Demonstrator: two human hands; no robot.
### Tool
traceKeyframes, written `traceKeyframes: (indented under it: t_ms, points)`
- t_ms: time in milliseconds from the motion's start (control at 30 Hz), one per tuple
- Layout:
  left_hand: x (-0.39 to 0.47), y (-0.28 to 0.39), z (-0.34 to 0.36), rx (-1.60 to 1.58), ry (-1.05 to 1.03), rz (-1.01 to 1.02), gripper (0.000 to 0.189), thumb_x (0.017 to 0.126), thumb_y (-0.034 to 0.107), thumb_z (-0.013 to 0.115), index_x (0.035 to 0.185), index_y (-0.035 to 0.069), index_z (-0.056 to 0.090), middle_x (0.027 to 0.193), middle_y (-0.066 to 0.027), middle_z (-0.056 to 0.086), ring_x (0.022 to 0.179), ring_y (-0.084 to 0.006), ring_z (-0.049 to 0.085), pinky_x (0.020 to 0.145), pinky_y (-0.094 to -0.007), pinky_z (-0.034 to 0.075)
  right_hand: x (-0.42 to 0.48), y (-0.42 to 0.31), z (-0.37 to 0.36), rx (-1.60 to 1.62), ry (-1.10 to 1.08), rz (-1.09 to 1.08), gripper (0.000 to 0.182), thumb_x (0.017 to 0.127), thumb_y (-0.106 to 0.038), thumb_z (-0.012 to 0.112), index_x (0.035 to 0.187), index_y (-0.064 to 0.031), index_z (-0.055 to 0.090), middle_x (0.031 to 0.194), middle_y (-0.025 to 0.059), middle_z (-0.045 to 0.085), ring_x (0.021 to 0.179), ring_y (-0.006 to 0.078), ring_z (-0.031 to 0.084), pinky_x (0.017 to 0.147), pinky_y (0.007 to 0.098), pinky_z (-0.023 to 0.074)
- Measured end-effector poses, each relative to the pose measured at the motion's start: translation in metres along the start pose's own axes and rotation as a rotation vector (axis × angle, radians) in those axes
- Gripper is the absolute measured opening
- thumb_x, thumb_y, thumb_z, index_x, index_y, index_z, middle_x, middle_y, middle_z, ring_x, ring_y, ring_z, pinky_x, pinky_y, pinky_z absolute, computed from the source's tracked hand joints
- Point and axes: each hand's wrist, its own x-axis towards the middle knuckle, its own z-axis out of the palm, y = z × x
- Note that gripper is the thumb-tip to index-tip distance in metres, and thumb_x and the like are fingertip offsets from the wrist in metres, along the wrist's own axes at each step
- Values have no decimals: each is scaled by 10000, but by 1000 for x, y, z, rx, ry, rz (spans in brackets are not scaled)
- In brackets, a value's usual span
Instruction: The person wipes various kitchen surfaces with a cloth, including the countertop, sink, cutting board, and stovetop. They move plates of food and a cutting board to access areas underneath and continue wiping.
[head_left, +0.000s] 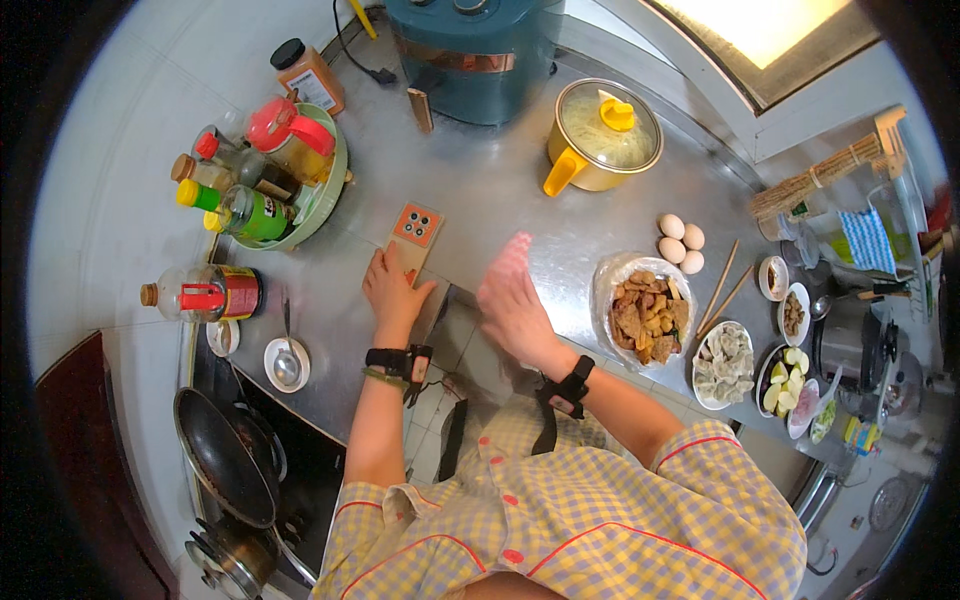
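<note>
My left hand (394, 289) rests with spread fingers on the lower part of a smartphone (415, 229) in an orange and beige case, which lies on the steel counter. My right hand (516, 311) has a red-and-white checked cloth (504, 262) at its fingers, blurred by motion, over the counter's front edge. To its right stands a plastic-lined bowl of braised food (649, 315). Behind that bowl lie several eggs (681, 241), and beside it a pair of chopsticks (725, 289). Farther back is a yellow pot with a glass lid (607, 135).
A green basket (334, 199) of bottles stands at the left, with a large sauce bottle (240, 292) and a white bowl with a spoon (287, 367) nearer. A wok (225, 457) sits at lower left. A teal appliance (472, 75) stands behind; plates of dumplings (724, 364) and sliced food (784, 382) are right.
</note>
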Motion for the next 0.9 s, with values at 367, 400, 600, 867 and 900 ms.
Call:
traceKeyframes:
  t_ms: [367, 400, 600, 867, 900]
  points:
    - [-14, 0, -9, -62, -65, -178, 900, 590, 209, 726, 1372, 74, 300, 1171, -214, 451, 1096, -375, 430, 934, -470, 362, 117, 70, 60, -215, 366, 321, 577, 861, -374, 500, 1284, 7, 412, 1351, 255, 383, 1238, 422, 365, 1041, 573, 233]
    - [-18, -4, -9, -98, -26, -141, 901, 587, 200, 718, 1372, 64, 297, 1154, -218, 459, 1090, -379, 429, 937, -466, 356, 131, 81, 63, -248, 409, 351, 582, 862, -368, 498, 1289, 15, 401, 1350, 264, 380, 1234, 422, 369, 1040, 567, 238]
    - [-48, -24, -32, -193, 40, -108, 923, 572, 174, 712, 1372, 16, 279, 1141, -230, 478, 1093, -381, 415, 958, -455, 314, 198, 159, 54, -205, 372, 620, 656, 863, -372, 489, 1318, 76, 340, 1352, 288, 373, 1250, 416, 361, 1059, 519, 232]
    - [-64, -31, -43, -278, 84, -109, 939, 575, 156, 741, 1377, 17, 274, 1169, -202, 459, 1057, -367, 420, 961, -480, 303, 145, 123, 62, -414, 444, 265, 619, 845, -352, 513, 1275, 79, 401, 1374, 308, 338, 1296, 456, 293, 1072, 603, 166]
    - [-68, -35, -42, -275, 94, -117, 938, 577, 156, 742, 1379, 22, 274, 1170, -201, 458, 1059, -367, 419, 960, -483, 307, 130, 105, 66, -304, 377, 166, 608, 844, -342, 521, 1271, 75, 408, 1385, 312, 321, 1293, 475, 284, 1076, 609, 153]
